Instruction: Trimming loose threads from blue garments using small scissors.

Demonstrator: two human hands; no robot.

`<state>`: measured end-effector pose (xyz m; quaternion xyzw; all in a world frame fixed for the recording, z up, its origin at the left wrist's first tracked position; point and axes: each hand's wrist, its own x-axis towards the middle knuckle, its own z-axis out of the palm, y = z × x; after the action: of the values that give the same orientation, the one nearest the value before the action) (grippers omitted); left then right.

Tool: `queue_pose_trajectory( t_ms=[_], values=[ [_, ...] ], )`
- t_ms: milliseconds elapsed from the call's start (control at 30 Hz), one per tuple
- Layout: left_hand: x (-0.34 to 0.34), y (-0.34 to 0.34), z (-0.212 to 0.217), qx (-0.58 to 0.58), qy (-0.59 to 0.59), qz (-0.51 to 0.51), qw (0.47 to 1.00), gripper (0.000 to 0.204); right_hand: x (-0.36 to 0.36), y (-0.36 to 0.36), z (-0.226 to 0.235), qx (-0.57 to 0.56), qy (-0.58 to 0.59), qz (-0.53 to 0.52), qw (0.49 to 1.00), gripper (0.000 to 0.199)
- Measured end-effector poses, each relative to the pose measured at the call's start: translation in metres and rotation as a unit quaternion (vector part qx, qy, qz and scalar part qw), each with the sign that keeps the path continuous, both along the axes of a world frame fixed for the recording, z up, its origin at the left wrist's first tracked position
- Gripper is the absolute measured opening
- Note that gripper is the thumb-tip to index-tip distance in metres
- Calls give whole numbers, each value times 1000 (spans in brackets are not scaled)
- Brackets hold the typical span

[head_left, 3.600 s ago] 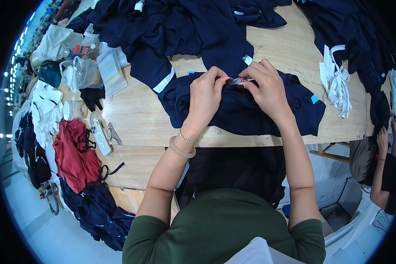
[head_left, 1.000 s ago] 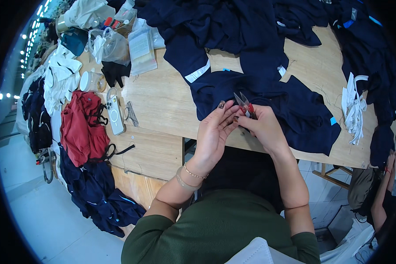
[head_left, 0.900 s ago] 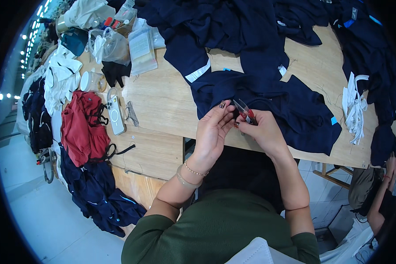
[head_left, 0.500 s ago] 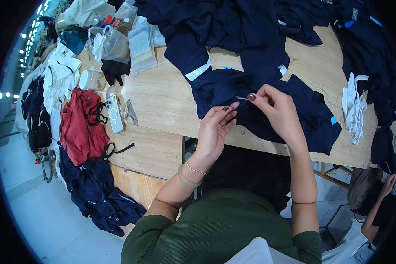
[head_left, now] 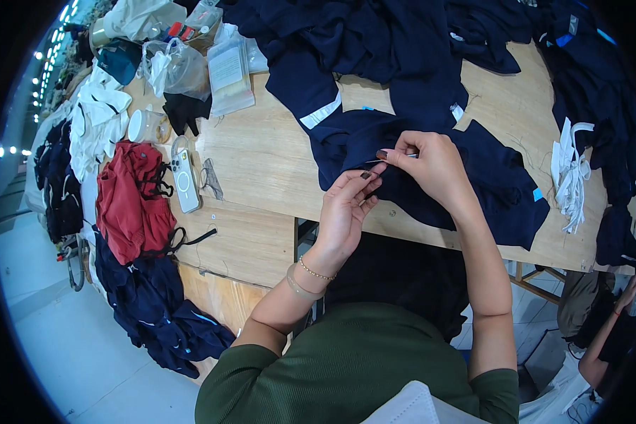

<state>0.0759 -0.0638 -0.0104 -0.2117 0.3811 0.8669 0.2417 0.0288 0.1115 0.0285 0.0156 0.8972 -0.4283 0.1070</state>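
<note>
A dark navy garment [head_left: 495, 177] lies spread at the table's front edge, partly under both my hands. My left hand [head_left: 348, 201] is closed in a pinch at its cloth, thumb and forefinger together and the other fingers curled. Close by on the right, my right hand [head_left: 427, 164] grips a thin, pointed metal tool [head_left: 376, 161] between thumb and fingers. Its fine tip reaches toward my left fingertips. The tool's exact kind cannot be made out, as my fingers cover most of it.
More navy garments [head_left: 346, 39] are heaped at the back. White strips [head_left: 571, 173] lie on the right. On the left are a phone [head_left: 184, 180], a red garment [head_left: 133, 201], a clear jar [head_left: 147, 127] and plastic bags [head_left: 180, 71]. Another person's arm [head_left: 611, 328] shows at the lower right.
My right hand has shifted slightly left with the tool, its fingers now closer to my left fingertips. My left hand stays almost in place.
</note>
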Motion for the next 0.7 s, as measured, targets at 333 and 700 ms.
queue_pose_trajectory(
  t_ms=[333, 700],
  values=[
    [0, 0, 0, -6, -1, -1, 1000, 8, 0, -1, -2, -3, 18, 10, 1000, 31],
    [1, 0, -2, -5, -1, 1, 1000, 8, 0, 0, 0, -7, -2, 5, 1000, 29]
  ],
)
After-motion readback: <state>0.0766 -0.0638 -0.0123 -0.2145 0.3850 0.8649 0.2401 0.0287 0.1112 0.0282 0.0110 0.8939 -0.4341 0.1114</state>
